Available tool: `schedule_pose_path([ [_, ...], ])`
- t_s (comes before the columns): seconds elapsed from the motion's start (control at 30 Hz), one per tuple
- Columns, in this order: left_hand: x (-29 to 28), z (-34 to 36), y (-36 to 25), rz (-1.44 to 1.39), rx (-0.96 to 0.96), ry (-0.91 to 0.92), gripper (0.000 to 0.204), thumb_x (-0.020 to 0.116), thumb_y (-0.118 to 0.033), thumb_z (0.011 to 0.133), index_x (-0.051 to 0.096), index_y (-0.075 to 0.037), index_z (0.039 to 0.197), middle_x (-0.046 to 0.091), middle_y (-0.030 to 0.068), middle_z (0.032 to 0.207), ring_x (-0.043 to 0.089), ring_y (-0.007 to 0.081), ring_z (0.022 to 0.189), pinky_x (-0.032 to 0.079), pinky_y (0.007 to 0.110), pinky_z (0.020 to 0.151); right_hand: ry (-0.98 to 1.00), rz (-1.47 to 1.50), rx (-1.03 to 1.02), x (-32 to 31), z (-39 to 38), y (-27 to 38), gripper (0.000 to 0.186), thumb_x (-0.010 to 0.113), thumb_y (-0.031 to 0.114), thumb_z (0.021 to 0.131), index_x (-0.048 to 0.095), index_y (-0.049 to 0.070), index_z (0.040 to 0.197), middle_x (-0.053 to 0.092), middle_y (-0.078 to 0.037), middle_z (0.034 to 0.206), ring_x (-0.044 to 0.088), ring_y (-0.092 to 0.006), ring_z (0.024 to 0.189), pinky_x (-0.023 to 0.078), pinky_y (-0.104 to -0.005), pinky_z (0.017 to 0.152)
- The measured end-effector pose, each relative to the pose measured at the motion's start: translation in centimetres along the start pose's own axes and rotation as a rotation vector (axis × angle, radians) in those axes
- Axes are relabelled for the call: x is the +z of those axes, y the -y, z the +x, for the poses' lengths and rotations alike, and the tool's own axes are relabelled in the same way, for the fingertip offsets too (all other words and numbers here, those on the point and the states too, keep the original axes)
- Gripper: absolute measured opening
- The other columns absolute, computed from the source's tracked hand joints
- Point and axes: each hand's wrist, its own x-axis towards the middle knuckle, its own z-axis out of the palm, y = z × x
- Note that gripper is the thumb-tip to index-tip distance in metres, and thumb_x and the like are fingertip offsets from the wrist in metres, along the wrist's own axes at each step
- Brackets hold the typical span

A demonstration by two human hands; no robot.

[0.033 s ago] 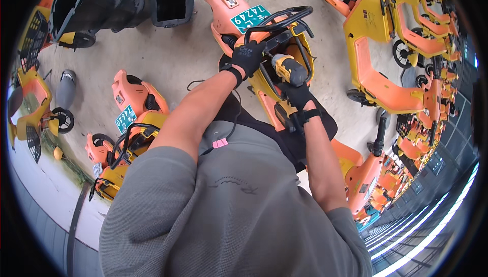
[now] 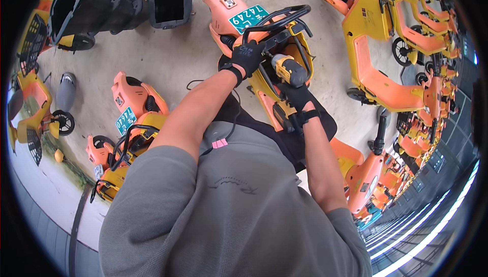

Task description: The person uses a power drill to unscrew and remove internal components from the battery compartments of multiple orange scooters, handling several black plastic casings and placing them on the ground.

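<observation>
A yellow and black cordless power drill (image 2: 288,70) is in my gloved right hand (image 2: 296,95), its nose angled up and left into the black metal frame of a pink and yellow scooter (image 2: 221,8). My gloved left hand (image 2: 246,56) grips that frame just left of the drill's nose, under a looped black bar (image 2: 290,11); its fingertips are partly hidden. The scooter has a green plate (image 2: 247,19) and an open yellow body around the drill.
More scooters stand at the left (image 2: 127,94) and in rows at the right (image 2: 386,89). Dark plastic bins (image 2: 91,7) and a separate grey open box (image 2: 170,2) lie at the upper left on the concrete floor (image 2: 193,53). A grey cylindrical object (image 2: 66,91) is further left.
</observation>
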Motion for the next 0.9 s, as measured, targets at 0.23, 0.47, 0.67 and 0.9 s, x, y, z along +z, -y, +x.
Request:
schedule_pose_path([
  [0.23, 1.8, 2.1, 0.3, 0.183, 0.021, 0.15, 0.021, 0.051, -0.008, 0.078, 0.062, -0.014, 0.096, 0.061, 0.0116, 0.091, 0.062, 0.03, 0.085, 0.049, 0.043, 0.068, -0.015, 0.396, 0.013, 0.9, -1.9, -3.0, 0.025, 0.069, 0.012, 0.076, 0.06, 0.002, 0.097, 0.061, -0.006, 0.077, 0.059, -0.0132, 0.063, 0.047, -0.0273, 0.054],
  [0.47, 3.1, 2.1, 1.4, 0.263, 0.142, 0.05, 0.017, 0.055, -0.007, 0.077, 0.059, -0.013, 0.092, 0.061, 0.0099, 0.083, 0.064, 0.028, 0.08, 0.048, 0.042, 0.066, -0.191, 0.248, -0.211, 2.8, -1.7, -7.6, 0.041, 0.073, 0.02, 0.076, 0.058, 0.003, 0.11, 0.064, -0.006, 0.095, 0.061, -0.0149, 0.082, 0.05, -0.0296, 0.069],
  [0.67, 2.8, -0.2, 2.2, 0.005, -0.007, 0.052, 0.012, 0.053, -0.016, 0.082, 0.054, -0.01, 0.093, 0.061, 0.0156, 0.086, 0.061, 0.0352, 0.082, 0.047, 0.045, 0.067, -0.12, 0.218, -0.181, 3.1, -2.6, -7.6, 0.042, 0.076, 0.022, 0.074, 0.059, 0.002, 0.107, 0.064, -0.009, 0.098, 0.061, -0.0179, 0.09, 0.049, -0.0305, 0.078],
  [0.9, -0.4, -5.2, 7.0, -0.346, -0.274, 0.048, 0.018, 0.055, -0.018, 0.083, 0.061, -0.004, 0.092, 0.065, 0.0134, 0.084, 0.064, 0.0251, 0.071, 0.051, 0.035, 0.065, -0.115, 0.142, -0.449, 3.1, -2.4, -7.7, 0.042, 0.073, 0.017, 0.076, 0.057, 0.003, 0.112, 0.06, -0.012, 0.11, 0.057, -0.0246, 0.104, 0.045, -0.0336, 0.09],
])
